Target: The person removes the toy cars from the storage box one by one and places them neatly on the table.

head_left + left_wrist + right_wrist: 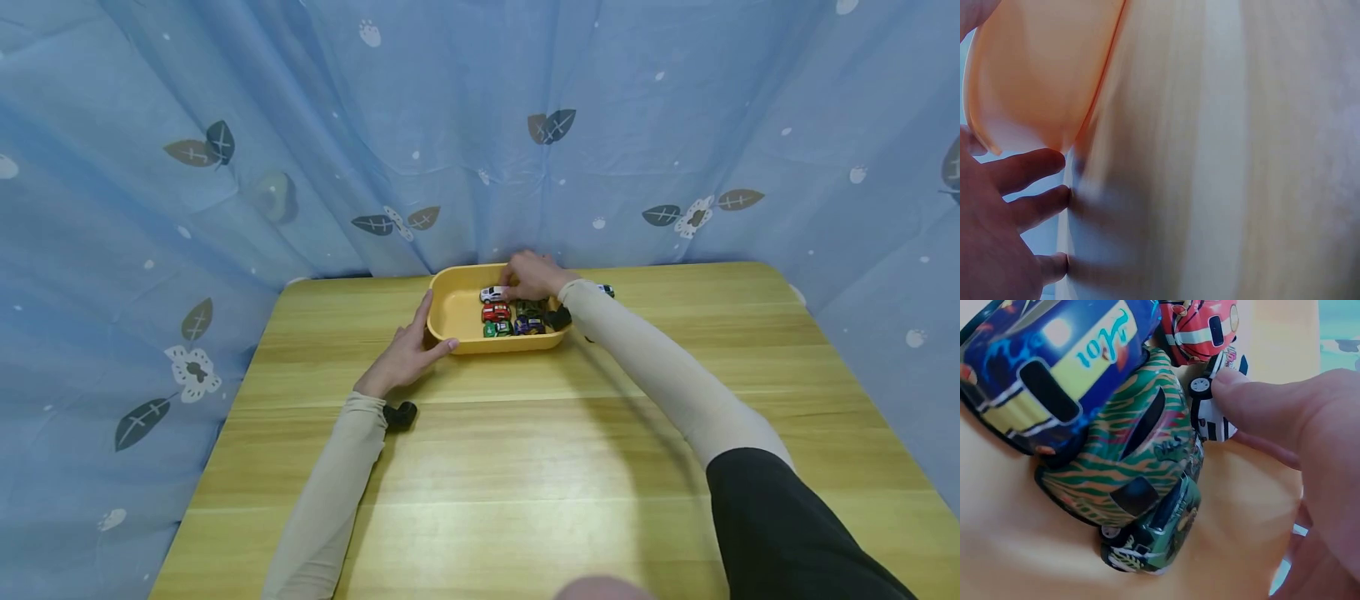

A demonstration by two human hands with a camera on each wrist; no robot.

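A yellow plastic tray (pixel 457 321) stands near the table's far edge with several toy cars in it. My left hand (pixel 403 357) lies against the tray's left end, thumb by the front wall and fingers spread. Inside the tray, my right hand (pixel 534 277) pinches a white toy car (pixel 1213 419), thumb against its side. Close by sit a red toy car (pixel 496 312), a green toy car (pixel 497 329) and a blue-purple toy car (pixel 1066 369). A tiger-striped green toy car (pixel 1129 450) leans over a dark green one (pixel 1160 534) in the right wrist view.
Another small toy car (pixel 606 290) shows beyond the right forearm, outside the tray. The light wooden table (pixel 495 467) reaches back to a blue patterned curtain (pixel 465 125). A black wrist camera (pixel 401 416) sits on the left wrist.
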